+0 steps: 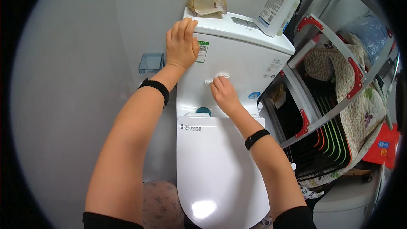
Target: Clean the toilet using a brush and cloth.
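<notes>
My right hand [224, 93] is closed around a crumpled white wipe or tissue [224, 76], pressed to the front of a white toilet tank [240, 58]. Ends of the wipe stick out on both sides of the fingers. Up at the left corner, my left hand [182, 43] has its fingers curled over the edge of the tank lid [219, 22]. Beside its thumb is a green-and-white label [202, 52]. Below my hands, the toilet seat cover [216, 156] is down. A round blue sticker [254, 95] is on the tank's lower right.
On the tank lid stand a yellow plastic package [206, 3] and a white bottle [276, 8]. A blue translucent holder [151, 63] is on the left wall. To the right, a folding aluminium ladder [338, 116] leans near a black basket [330, 146], quilted floral fabric [359, 101] and a red bag [381, 146].
</notes>
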Demonstrator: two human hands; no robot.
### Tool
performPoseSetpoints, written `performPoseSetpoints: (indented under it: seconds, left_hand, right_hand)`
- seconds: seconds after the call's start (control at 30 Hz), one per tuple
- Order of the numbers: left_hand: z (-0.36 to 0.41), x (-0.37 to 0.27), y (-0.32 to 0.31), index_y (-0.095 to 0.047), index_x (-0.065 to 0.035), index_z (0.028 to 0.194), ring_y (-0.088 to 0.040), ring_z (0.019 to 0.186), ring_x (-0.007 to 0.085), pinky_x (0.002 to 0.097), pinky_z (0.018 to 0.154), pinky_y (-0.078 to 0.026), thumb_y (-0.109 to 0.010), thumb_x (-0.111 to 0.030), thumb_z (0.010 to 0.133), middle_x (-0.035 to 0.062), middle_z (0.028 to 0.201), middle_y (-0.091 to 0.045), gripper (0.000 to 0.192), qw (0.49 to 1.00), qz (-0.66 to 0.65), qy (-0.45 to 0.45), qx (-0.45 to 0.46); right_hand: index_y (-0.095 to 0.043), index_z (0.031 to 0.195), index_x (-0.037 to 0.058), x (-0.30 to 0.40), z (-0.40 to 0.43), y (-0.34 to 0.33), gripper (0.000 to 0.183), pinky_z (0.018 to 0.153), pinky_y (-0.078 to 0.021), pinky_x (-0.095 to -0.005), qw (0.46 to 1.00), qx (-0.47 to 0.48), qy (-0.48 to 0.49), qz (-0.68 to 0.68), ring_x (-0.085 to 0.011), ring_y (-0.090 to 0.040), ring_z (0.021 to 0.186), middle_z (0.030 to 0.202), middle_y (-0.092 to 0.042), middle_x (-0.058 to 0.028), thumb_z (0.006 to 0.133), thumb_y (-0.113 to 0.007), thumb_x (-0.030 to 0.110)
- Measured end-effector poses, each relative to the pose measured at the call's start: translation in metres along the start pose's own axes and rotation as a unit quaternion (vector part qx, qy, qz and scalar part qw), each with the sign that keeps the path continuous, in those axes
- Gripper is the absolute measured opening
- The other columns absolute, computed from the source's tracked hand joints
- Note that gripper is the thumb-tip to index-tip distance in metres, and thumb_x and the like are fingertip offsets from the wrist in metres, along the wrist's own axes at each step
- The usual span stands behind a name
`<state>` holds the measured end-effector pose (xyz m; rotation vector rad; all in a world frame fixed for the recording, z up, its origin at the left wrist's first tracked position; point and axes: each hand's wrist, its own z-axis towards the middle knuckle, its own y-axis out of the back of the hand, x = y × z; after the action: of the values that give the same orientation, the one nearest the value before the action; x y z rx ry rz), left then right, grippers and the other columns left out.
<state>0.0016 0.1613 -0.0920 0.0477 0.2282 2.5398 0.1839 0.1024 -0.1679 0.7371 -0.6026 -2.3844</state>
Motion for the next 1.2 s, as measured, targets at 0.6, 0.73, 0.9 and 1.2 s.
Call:
performPoseSetpoints:
  seconds: [0.6,0.73,0.9,1.2]
  left_hand:
    - [0.004,-0.003,0.003,-0.035,-0.0085,0.126,-0.038,0.118,0.0267,0.042,0.096,-0.032,-0.05,-0.009,0.077,0.0097,0.125,-0.038,0.052,1.0,0.01,-0.005,0.016]
    - [0.007,-0.018,0.019,-0.032,-0.0075,0.131,-0.032,0.125,0.0294,0.0452,0.101,-0.027,-0.05,-0.01,0.081,0.0122,0.134,-0.032,0.053,0.993,0.087,0.041,0.068]
    - [-0.017,-0.11,0.058,-0.043,-0.0031,0.125,-0.037,0.123,0.0351,0.0461,0.102,-0.029,-0.051,-0.014,0.086,0.0187,0.128,-0.04,0.041,0.962,-0.13,0.087,0.226]
    - [-0.001,-0.096,0.079,-0.048,-0.003,0.115,-0.052,0.094,0.0352,0.0387,0.082,-0.044,-0.059,0.006,0.077,0.0173,0.104,-0.049,0.04,0.951,-0.222,0.179,0.122]
  right_hand:
    - [-0.055,0.077,-0.0004,-0.006,-0.038,0.057,0.005,0.074,-0.0451,-0.0372,0.951,0.159,-0.265,0.028,-0.0308,-0.05,0.085,0.083,-0.052,-0.0134,0.072,-0.056,0.0]
    - [-0.056,0.082,-0.0004,0.011,-0.007,0.099,0.007,0.072,-0.0459,-0.0365,0.892,0.101,-0.404,0.177,-0.0293,-0.055,0.08,0.086,-0.055,-0.014,0.079,-0.059,0.005]
    - [-0.056,0.085,-0.001,0.011,0.025,0.13,0.009,0.071,-0.0504,-0.0296,0.729,0.035,-0.573,0.373,-0.0164,-0.062,0.077,0.085,-0.06,-0.0091,0.084,-0.059,0.007]
    - [-0.051,0.115,-0.0005,-0.049,0.082,0.124,0.041,0.1,-0.0326,-0.0504,0.98,0.032,-0.193,-0.034,-0.0331,-0.044,0.118,0.121,-0.051,-0.0174,0.083,-0.061,0.023]
